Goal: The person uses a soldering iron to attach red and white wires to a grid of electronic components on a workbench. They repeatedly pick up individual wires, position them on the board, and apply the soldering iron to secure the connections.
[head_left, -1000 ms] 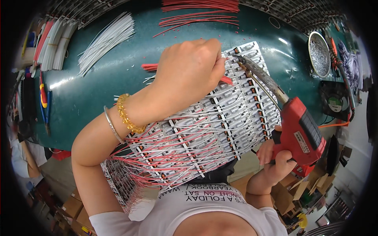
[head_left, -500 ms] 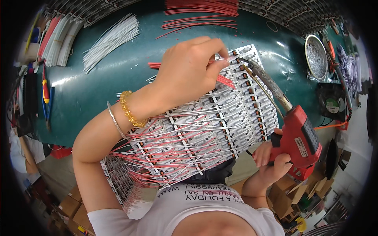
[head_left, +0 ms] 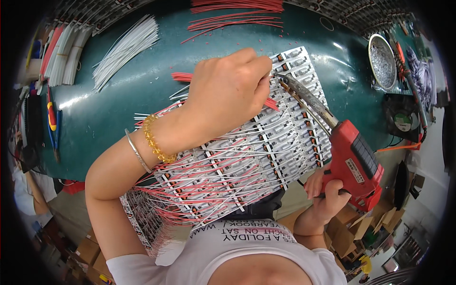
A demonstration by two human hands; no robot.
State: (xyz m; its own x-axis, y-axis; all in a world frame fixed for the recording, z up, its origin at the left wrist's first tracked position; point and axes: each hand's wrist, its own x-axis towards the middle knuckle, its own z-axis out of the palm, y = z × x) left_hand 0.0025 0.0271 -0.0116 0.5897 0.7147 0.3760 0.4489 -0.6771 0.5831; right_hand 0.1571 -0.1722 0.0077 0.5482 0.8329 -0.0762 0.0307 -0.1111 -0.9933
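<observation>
My left hand (head_left: 230, 92) is closed on a bundle of red wires (head_left: 182, 77), whose ends stick out on both sides of it. Its fingertips are pinched together over a panel of small circuit boards (head_left: 311, 78), largely hidden by the hand itself. My right hand (head_left: 327, 192) grips a red soldering gun (head_left: 354, 164) by its handle. The gun's dark tip and a thin guide tube reach up beside my left fingertips, over the panel's upper part. Many red and white wires (head_left: 228, 164) hang from the panel toward the left.
White wires (head_left: 126, 50) and red wires (head_left: 235, 23) lie on the green table (head_left: 85, 128). At the right stand a metal bowl (head_left: 381, 61) and a small black fan (head_left: 401, 118). Pliers with red-yellow handles (head_left: 51, 116) lie at the left. More panels (head_left: 147, 213) hang near my left arm.
The soldering gun has shifted a little left, its tip staying close to my left fingertips. My left hand has moved slightly down relative to the panel, still holding the red wires.
</observation>
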